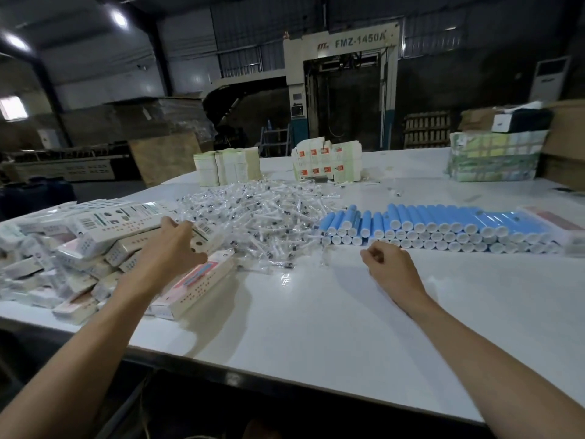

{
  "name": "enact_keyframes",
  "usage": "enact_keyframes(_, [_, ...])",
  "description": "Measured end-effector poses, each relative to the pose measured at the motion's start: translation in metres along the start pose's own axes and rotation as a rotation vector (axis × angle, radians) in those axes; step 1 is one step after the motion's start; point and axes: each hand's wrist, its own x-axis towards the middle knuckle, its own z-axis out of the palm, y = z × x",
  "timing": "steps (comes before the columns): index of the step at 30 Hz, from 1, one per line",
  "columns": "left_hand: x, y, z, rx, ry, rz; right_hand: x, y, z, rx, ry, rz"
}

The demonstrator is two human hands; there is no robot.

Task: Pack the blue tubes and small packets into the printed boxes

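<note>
Blue tubes (443,221), "FMZ-1450A" machine (345,44) far behind

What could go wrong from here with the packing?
1. The boxes lie in a loose heap up to the table edge; the left hand reaching over them may knock some off.
2. The tubes are stacked in layers with nothing bracing their left end; the right hand close by could set them rolling.
3. The packets spill up to both piles, so strays may get dragged along.
</note>
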Motion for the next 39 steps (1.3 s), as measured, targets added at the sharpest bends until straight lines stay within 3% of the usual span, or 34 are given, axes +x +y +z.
enact_keyframes(5, [0.005,0.020,-0.026,-0.132,-0.071,0.081,-0.001,-0.004,-0.001,0.021,-0.036,0.023])
enact_keyframes(9, [0.006,0.047,-0.022,-0.349,-0.219,0.109,-0.002,-0.007,-0.004,0.018,-0.050,0.032])
enact_keyframes(15, [0.009,0.099,-0.001,-0.938,-0.322,0.173,-0.002,-0.008,-0.004,0.019,-0.064,0.030])
enact_keyframes(19, [0.029,0.144,0.023,-1.235,-0.347,0.007,-0.002,-0.005,-0.003,0.014,-0.049,0.043])
enact_keyframes(22, [0.034,0.174,0.042,-1.421,-0.348,-0.003,0.000,-0.005,-0.002,0.016,0.017,0.070])
enact_keyframes(26, [0.028,0.197,0.072,-1.699,-0.330,0.045,0.025,-0.012,-0.007,-0.165,0.124,0.033])
enact_keyframes(32, [0.032,0.200,0.103,-1.758,-0.255,0.092,0.108,-0.030,0.017,-0.391,0.094,-0.032])
enact_keyframes(39, [0.047,0.181,0.111,-1.778,-0.194,-0.026,0.173,-0.041,0.075,-0.576,-0.134,0.123])
